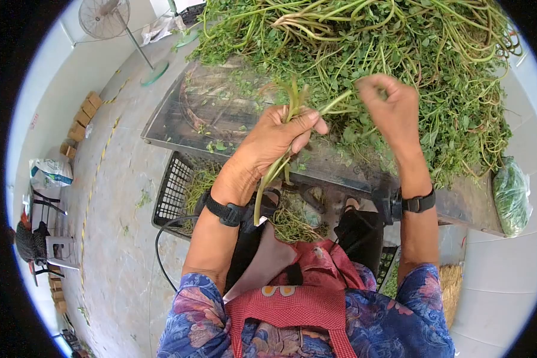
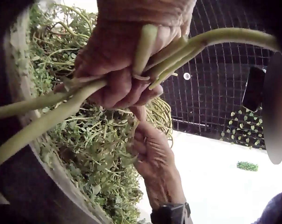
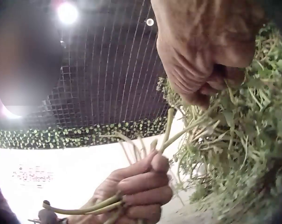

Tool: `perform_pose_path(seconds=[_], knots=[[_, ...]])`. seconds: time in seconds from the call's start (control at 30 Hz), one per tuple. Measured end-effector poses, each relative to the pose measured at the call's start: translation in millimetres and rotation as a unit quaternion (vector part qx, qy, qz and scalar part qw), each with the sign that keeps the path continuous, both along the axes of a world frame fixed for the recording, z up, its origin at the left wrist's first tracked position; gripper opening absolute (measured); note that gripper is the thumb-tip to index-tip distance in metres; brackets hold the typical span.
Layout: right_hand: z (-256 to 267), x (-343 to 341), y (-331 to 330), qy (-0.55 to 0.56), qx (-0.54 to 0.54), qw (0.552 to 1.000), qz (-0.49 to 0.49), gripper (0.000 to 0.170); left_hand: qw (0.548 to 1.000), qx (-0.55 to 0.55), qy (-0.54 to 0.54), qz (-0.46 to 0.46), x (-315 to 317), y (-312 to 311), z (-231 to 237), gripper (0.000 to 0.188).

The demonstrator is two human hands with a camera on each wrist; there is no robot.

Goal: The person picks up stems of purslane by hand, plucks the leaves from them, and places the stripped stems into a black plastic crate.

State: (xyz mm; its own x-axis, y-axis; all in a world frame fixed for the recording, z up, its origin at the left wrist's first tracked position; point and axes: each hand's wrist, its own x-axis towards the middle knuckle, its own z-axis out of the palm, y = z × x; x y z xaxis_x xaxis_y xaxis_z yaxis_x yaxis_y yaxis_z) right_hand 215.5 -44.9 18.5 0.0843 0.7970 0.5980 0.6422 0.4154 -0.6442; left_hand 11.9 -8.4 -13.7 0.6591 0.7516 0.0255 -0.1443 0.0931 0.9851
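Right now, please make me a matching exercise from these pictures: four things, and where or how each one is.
1. stems
2. fan
3. green bag
4. black crate

A. at the right edge of the table
B. in the left hand
C. below the table, on the left
D. on a tall stand

Pairs: 1-B, 2-D, 3-A, 4-C.

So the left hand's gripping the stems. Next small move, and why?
I'd probably pinch the jutting stem with the right hand: the left hand holds the bunch, and that stem points toward the right hand's fingertips. Can't tell if they already touch it.
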Motion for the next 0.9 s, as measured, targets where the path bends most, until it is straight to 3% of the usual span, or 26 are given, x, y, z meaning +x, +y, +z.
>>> perform_pose_path(seconds=[0.07, 0.13, 0.2, 0.23, 0.4, 0.47, 0.53, 0.73, 0.9], knots=[[5.7, 8.6, 2.2, -0.001, 0.045, 0.99, -0.137, 0.014, 1.0, -0.017, -0.016, 0.004, -2.6, 2.2, -1.7, 0.026], [9.3, 13.9, -2.0, 0.045, 0.013, 0.996, -0.078, 0.018, 0.999, -0.033, -0.036, 0.011, -3.9, 4.5, -1.5, 0.027], [14.7, 12.1, -8.0, 0.183, -0.132, 0.973, 0.055, 0.022, 0.999, -0.036, -0.023, 0.003, -5.2, 4.9, -0.6, 0.028], [11.1, 11.2, -6.3, 0.183, -0.133, 0.973, 0.055, 0.022, 0.999, -0.036, -0.023, 0.004, -5.4, 4.7, -1.0, 0.028], [-6.4, -3.8, -0.5, -0.018, -0.042, 0.995, 0.089, 0.024, 0.996, -0.064, -0.054, -0.022, -7.3, 4.2, 0.0, 0.029], [-2.5, -4.2, -2.6, -0.067, -0.09, 0.991, 0.071, 0.02, 0.996, -0.069, -0.054, -0.016, -7.4, 4.8, -1.0, 0.028], [-2.6, -4.8, -0.6, -0.16, -0.031, 0.983, 0.087, 0.016, 0.996, -0.073, -0.053, -0.011, -6.6, 5.3, -1.7, 0.027], [14.0, -14.2, -9.1, -0.235, -0.011, 0.969, 0.08, 0.011, 0.997, -0.04, -0.062, 0.019, -8.3, 5.1, 3.8, 0.027], [11.2, -12.6, -2.1, -0.21, 0.043, 0.976, 0.026, 0.012, 0.995, -0.042, -0.086, 0.022, -1.4, -7.0, 10.6, 0.025]])
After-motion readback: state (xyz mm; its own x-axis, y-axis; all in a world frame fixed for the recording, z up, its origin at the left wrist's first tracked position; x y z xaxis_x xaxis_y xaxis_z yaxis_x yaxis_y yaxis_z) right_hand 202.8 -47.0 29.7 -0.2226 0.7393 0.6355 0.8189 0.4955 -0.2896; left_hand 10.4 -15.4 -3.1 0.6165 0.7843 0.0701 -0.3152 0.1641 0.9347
